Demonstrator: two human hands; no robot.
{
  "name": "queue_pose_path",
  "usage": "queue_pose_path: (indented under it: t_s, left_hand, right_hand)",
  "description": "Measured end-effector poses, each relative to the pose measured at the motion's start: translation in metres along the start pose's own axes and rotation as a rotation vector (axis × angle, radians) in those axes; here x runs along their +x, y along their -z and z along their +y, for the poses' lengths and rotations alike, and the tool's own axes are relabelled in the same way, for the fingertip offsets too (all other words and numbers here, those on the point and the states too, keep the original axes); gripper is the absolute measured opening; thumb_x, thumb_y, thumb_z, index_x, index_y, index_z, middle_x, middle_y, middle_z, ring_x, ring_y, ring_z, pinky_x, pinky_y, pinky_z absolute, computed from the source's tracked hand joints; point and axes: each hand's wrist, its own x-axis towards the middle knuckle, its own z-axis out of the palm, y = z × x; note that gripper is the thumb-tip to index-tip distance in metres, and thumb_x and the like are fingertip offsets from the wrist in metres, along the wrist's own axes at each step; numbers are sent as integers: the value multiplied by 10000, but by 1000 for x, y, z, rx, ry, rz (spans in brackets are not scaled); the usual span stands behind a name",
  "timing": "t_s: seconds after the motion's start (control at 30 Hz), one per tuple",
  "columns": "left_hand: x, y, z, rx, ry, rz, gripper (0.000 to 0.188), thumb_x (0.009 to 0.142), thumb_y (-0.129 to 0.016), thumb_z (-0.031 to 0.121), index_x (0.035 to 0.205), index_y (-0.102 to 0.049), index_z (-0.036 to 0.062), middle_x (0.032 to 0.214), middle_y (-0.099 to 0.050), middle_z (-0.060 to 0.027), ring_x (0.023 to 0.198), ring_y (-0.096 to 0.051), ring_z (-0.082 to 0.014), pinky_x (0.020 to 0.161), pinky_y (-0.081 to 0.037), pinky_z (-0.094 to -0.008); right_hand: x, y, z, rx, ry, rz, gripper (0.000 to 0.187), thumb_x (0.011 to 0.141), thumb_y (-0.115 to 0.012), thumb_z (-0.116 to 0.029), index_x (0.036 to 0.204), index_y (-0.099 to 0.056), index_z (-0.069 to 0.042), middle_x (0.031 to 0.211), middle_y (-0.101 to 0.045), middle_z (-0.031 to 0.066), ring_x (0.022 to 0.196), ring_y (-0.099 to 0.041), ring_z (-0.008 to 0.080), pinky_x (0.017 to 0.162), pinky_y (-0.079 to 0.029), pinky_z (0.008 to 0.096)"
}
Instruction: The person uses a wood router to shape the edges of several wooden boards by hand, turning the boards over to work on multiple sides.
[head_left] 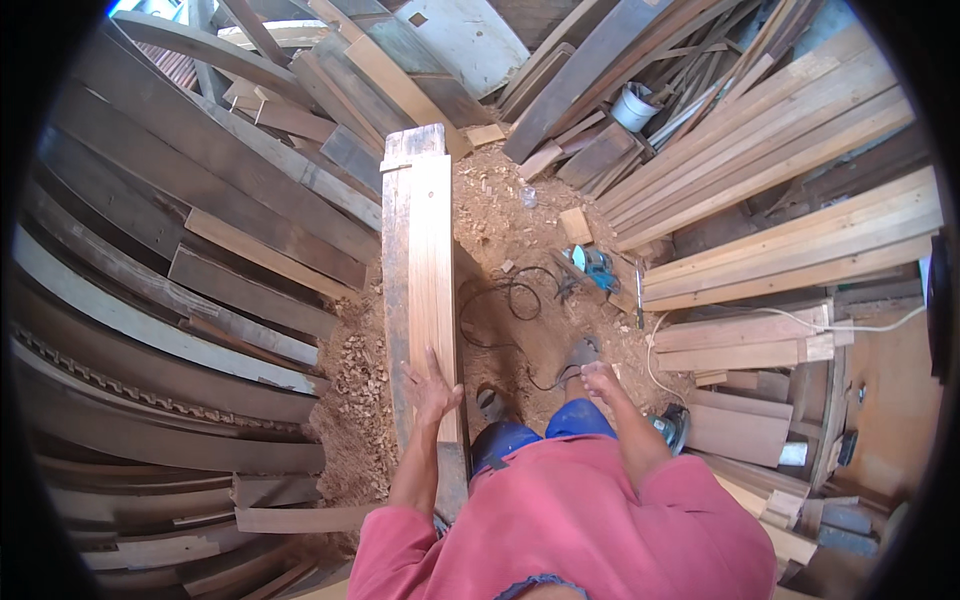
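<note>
A long light-coloured wooden plank [432,250] lies on top of a darker, greyer beam [396,260] that runs away from me over the sawdust floor. My left hand [432,388] rests flat on the near end of the plank, fingers spread. My right hand [598,380] hangs free beside my right knee with fingers loosely curled, holding nothing. A black power cord [510,300] loops on the sawdust just beyond it.
Dark weathered boards [200,240] are stacked at the left, pale planks [800,160] at the right. A blue power tool [598,268] lies on the sawdust ahead. Another tool [672,425] sits by my right side. A white bucket [634,106] stands among far boards.
</note>
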Motion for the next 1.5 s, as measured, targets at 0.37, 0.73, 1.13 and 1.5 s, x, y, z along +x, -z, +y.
queue_pose_path:
  t_s: [0.37,0.73,1.13,1.5]
  left_hand:
    - [192,45,71,269,-400,376,954,912,-626,351,1545,-134,-167,1581,-119,-455,1512,-50,-570,1256,-27,-573]
    - [251,73,124,425,-358,497,1040,815,-700,315,1616,-126,-16,1626,-175,-339,1532,-121,-478,1258,-105,-528]
    - [242,69,128,386,-321,475,947,829,-628,221,1613,-147,-2,1630,-170,-325,1520,-145,-478,1240,-133,-553]
    - [250,69,139,369,-287,424,934,913,-624,317,1620,-98,7,1649,-137,-276,1527,-138,-428,1231,-146,-559]
  right_hand:
    - [197,173,-54,-325,465,415,381,961,-580,-366,909,-692,-6,888,-681,278,876,-690,395,795,-515,493]
    - [381,191,-94,-261,495,239,417,993,-560,-408,1058,-693,-19,1070,-687,273,1051,-642,470,924,-491,511]
    - [383,109,-57,-303,-29,482,522,991,-536,-466,996,-699,30,1067,-700,300,989,-674,481,890,-520,539]
    - [538,130,36,1080,-164,-200,372,948,-720,-319,1190,-635,-50,991,-711,124,885,-702,256,889,-568,432]
